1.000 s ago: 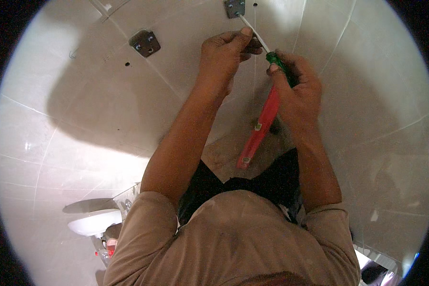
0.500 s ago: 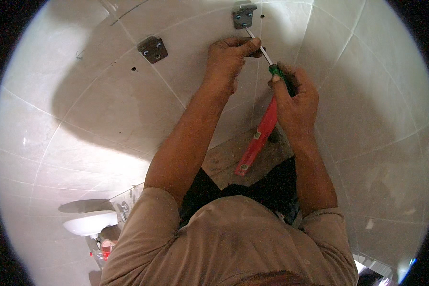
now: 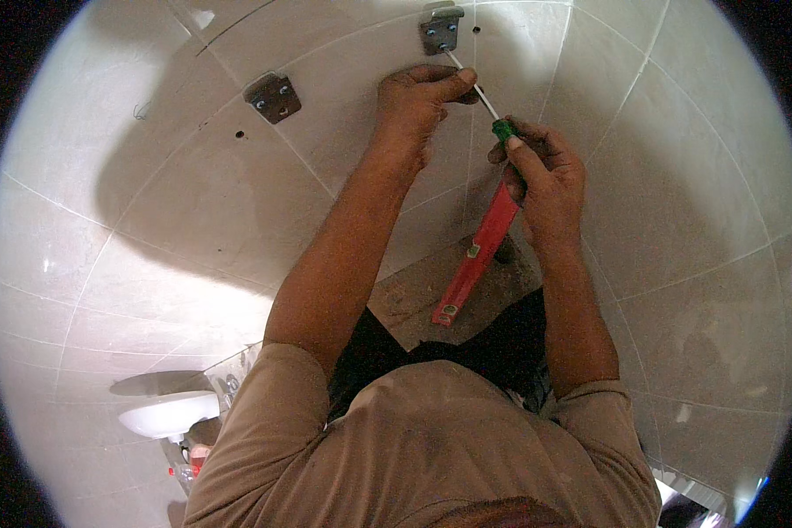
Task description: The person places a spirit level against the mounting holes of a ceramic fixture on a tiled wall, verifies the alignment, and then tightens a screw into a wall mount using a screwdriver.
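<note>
A screwdriver [image 3: 502,130] with a green handle slants up toward a dark metal bracket [image 3: 440,33] fixed on the tiled wall. Its tip meets the lowest screw of that bracket. The thumb and fingers of my left hand [image 3: 411,104] are closed around the thin shaft, just short of the tip. My right hand [image 3: 550,174] grips the green handle, hiding most of it. Below that hand a red spirit level [image 3: 482,246] stands at a slant, its upper end hidden. A second dark bracket [image 3: 273,98], holding screws, is on the wall farther left.
Small drilled holes show in the wall [image 3: 229,194] beside each bracket. At lower left a white washbasin [image 3: 169,414] juts out, with a clear plastic bottle [image 3: 182,475] under it. Another tiled wall [image 3: 695,255] rises close on my right.
My right hand's fingers have shifted on the handle and the screwdriver has turned slightly. The view has moved a little, so the brackets appear slightly left. My left hand keeps its hold on the shaft.
</note>
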The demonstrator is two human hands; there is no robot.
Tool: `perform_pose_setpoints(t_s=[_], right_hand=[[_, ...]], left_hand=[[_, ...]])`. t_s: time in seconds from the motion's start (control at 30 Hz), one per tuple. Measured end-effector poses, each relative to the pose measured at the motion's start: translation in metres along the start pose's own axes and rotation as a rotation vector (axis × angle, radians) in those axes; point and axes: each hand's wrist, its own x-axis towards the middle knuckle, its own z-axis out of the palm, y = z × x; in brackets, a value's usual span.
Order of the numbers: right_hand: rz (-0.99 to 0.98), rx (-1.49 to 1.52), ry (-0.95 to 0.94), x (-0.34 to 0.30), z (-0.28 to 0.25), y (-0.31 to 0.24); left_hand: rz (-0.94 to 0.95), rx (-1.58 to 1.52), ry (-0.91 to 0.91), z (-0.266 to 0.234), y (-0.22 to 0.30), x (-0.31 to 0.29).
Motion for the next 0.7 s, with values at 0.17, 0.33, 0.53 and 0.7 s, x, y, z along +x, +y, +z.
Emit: perform_pose_setpoints(t_s=[0.17, 0.33, 0.53, 0.7], right_hand=[[0.048, 0.037, -0.023, 0.004, -0.007, 0.002], [0.347, 0.581, -0.243, 0.022, -0.027, 0.004], [0.621, 1.096, -0.534, 0.032, -0.030, 0.008], [-0.256, -0.481, -0.049, 0.017, -0.007, 0.000]], left_hand=[[0.011, 0.013, -0.016, 0.004, -0.001, 0.000], [0.008, 0.050, 0.002, 0.002, 0.000, 0.000], [-0.036, -0.076, 0.002, 0.009, -0.004, -0.003], [-0.106, -0.238, -0.016, 0.018, -0.007, -0.009]])
